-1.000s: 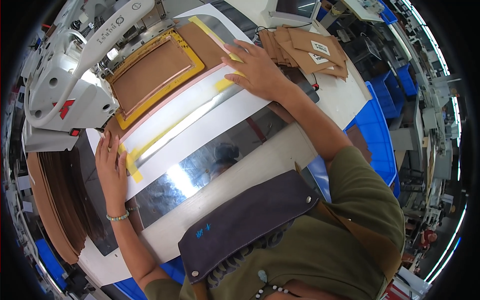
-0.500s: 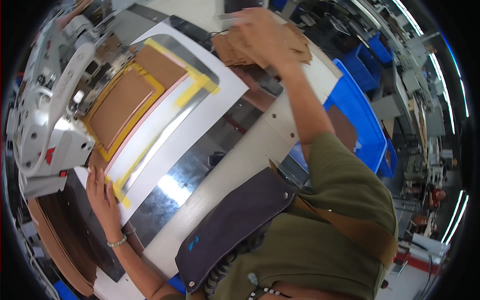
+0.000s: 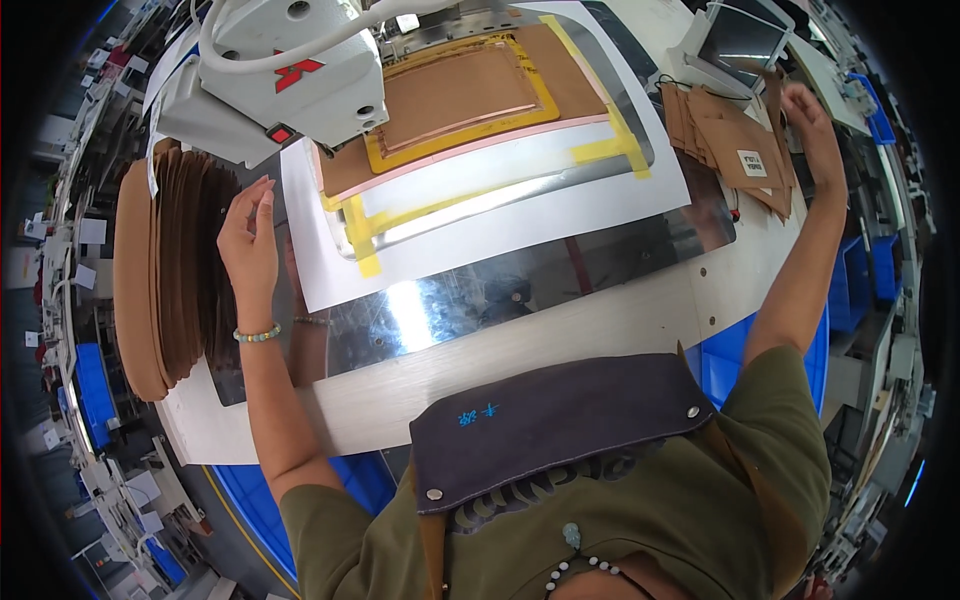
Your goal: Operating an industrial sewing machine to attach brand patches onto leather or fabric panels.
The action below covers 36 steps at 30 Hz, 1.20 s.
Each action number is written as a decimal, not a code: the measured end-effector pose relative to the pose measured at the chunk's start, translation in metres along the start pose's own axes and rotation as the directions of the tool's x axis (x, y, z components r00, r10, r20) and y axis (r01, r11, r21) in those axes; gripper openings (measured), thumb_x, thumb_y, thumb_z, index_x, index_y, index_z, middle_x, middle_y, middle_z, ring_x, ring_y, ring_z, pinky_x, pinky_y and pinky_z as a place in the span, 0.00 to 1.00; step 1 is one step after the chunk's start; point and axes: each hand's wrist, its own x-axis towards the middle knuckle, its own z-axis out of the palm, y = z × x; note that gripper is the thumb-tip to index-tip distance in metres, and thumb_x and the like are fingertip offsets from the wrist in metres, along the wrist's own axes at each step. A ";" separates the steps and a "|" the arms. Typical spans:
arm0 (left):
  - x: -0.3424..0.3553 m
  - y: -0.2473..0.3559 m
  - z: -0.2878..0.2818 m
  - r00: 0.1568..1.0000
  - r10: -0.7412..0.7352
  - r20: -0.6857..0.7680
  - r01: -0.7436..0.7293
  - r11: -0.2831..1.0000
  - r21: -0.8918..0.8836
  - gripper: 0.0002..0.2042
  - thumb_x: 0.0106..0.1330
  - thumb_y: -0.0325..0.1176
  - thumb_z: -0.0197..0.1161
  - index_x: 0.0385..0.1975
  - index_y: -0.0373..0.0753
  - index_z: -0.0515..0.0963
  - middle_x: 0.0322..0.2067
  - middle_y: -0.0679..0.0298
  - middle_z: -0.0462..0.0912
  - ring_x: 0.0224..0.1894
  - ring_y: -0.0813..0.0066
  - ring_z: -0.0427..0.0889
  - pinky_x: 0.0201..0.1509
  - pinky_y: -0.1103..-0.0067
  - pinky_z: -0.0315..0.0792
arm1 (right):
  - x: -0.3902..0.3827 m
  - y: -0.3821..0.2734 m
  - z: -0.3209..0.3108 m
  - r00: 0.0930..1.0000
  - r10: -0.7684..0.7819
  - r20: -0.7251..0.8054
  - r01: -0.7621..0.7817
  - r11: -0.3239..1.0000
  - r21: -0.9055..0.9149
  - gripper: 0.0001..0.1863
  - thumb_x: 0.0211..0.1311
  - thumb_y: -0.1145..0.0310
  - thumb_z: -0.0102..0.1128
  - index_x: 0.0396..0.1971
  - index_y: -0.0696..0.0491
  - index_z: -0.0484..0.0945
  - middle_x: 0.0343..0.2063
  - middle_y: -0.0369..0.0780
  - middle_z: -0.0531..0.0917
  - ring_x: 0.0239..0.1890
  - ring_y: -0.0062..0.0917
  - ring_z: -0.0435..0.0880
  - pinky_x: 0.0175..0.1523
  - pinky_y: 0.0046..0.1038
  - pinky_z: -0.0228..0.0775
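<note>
My left hand (image 3: 250, 235) hovers beside the machine's front corner, fingers stretched out and holding nothing. Just left of it stands a thick row of brown leather panels (image 3: 165, 270), packed on edge. At the right, my right hand (image 3: 812, 125) has its fingers curled at the upper edge of a tilted brown leather piece (image 3: 776, 115), seen nearly edge-on. That piece borders a loose pile of brown leather pieces (image 3: 725, 135). Between my hands, a brown leather panel (image 3: 455, 95) lies within a yellow-edged frame (image 3: 470, 152) on the machine bed.
A white machine head (image 3: 290, 75) overhangs the bed at upper left. Yellow tape (image 3: 365, 235) marks a white sheet (image 3: 480, 235) over a shiny metal plate (image 3: 500, 295). A small screen (image 3: 745, 40) stands behind the pile. Blue bins (image 3: 250, 510) sit below the table edge.
The view has swung to the right. My right hand has moved from above the leather pile to its right edge. My left hand has come away from the taped sheet's corner.
</note>
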 end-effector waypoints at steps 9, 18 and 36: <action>0.032 -0.007 0.054 0.954 0.211 0.214 -0.222 0.975 0.027 0.15 0.79 0.30 0.60 0.60 0.33 0.82 0.62 0.52 0.84 0.64 0.54 0.82 0.67 0.68 0.75 | 0.077 -0.165 0.281 0.791 -0.554 0.259 0.602 0.780 -0.170 0.14 0.73 0.65 0.66 0.54 0.50 0.88 0.40 0.41 0.88 0.53 0.33 0.85 0.56 0.33 0.77; 0.058 0.002 0.092 0.916 0.214 0.339 -0.223 0.975 -0.013 0.16 0.80 0.34 0.60 0.59 0.30 0.80 0.58 0.44 0.83 0.64 0.40 0.76 0.69 0.58 0.69 | 0.094 -0.165 0.388 0.686 -0.642 0.343 0.728 0.616 -0.303 0.11 0.63 0.72 0.68 0.42 0.48 0.94 0.42 0.35 0.90 0.55 0.35 0.84 0.60 0.39 0.79; 0.096 0.002 0.123 0.774 0.428 0.467 -0.268 0.889 -0.372 0.17 0.79 0.22 0.58 0.64 0.33 0.81 0.70 0.58 0.79 0.75 0.64 0.73 0.83 0.67 0.58 | 0.064 -0.160 0.402 0.450 -0.827 0.337 0.852 0.510 0.115 0.23 0.64 0.76 0.62 0.56 0.41 0.91 0.60 0.39 0.85 0.66 0.38 0.78 0.71 0.40 0.68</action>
